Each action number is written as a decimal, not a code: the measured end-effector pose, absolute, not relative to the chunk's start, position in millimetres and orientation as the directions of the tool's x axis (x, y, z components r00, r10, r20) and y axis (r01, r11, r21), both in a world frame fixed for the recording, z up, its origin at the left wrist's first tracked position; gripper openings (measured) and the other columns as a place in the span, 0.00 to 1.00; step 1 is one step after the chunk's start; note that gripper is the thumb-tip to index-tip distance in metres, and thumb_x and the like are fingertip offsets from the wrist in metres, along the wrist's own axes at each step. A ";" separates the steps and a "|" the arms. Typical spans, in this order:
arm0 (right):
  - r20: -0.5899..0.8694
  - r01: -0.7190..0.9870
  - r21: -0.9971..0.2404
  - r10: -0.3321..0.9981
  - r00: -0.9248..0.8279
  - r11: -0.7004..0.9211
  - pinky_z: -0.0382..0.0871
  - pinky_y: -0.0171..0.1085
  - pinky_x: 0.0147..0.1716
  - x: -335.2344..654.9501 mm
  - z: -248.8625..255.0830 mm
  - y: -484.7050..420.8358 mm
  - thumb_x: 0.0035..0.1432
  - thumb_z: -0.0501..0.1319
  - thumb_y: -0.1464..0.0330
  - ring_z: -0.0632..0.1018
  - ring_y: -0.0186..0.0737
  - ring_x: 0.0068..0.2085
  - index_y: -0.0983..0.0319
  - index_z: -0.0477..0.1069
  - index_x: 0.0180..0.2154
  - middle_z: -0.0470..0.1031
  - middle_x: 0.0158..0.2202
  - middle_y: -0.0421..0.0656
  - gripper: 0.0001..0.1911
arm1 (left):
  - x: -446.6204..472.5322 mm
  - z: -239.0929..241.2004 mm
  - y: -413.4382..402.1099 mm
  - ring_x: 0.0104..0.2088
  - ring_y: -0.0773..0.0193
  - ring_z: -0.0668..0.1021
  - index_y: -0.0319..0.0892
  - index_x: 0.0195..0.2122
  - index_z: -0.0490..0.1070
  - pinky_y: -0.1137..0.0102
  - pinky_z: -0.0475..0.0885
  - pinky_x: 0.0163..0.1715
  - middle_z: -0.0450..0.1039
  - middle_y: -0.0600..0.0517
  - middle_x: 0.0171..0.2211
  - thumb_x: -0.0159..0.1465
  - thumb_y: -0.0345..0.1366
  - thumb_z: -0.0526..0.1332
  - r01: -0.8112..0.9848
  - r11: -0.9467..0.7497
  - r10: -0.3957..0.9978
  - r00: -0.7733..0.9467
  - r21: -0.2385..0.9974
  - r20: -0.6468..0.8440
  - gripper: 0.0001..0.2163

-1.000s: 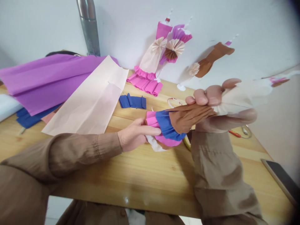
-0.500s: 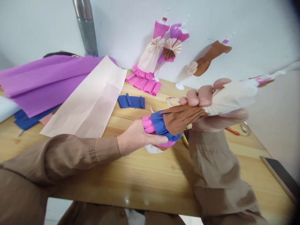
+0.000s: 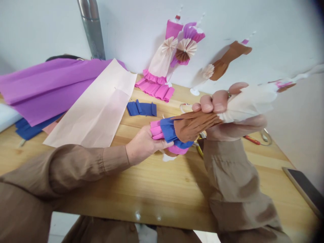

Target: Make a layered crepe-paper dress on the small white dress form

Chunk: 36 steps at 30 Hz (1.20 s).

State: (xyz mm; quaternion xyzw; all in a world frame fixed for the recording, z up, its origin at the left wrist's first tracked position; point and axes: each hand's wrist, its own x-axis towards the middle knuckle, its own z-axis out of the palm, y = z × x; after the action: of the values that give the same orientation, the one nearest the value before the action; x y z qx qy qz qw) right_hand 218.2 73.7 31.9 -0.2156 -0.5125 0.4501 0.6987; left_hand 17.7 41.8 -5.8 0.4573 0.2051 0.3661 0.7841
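A paper doll dress (image 3: 192,125) with a cream bodice, brown skirt and blue and pink ruffles lies sideways above the wooden table (image 3: 152,189). My right hand (image 3: 222,108) is wrapped round its waist, where brown meets cream. At the hem, my left hand (image 3: 144,145) pinches the pink ruffle, thumb on top.
Purple paper (image 3: 50,84) and a cream sheet (image 3: 101,104) lie at the left. A blue pleated strip (image 3: 141,108) sits mid-table. Finished paper dresses (image 3: 164,60) lean on the wall, a brown one (image 3: 227,60) further right. A phone (image 3: 306,189) and a red pen (image 3: 251,140) lie at right.
The dress has shifted slightly left and up in both hands. My left hand's thumb has closed onto the pink ruffle at the hem.
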 end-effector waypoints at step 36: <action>0.305 -0.576 -0.726 0.926 0.222 0.377 0.67 0.44 0.42 229.3 23.8 77.3 0.31 0.58 0.72 0.74 0.42 0.33 0.52 0.67 0.30 0.73 0.25 0.36 0.18 | 7.0 12.2 57.9 0.22 0.66 0.75 0.38 0.21 0.70 0.71 0.73 0.25 0.71 0.51 0.19 0.60 0.48 0.62 -0.183 0.398 0.705 0.688 0.899 -0.172 0.19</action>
State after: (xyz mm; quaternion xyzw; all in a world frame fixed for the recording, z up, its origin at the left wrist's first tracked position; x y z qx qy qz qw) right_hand 229.3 77.3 23.8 -0.2391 -0.3666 0.5044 0.7443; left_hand 7.0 57.9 12.2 0.4711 0.2768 0.2814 0.7888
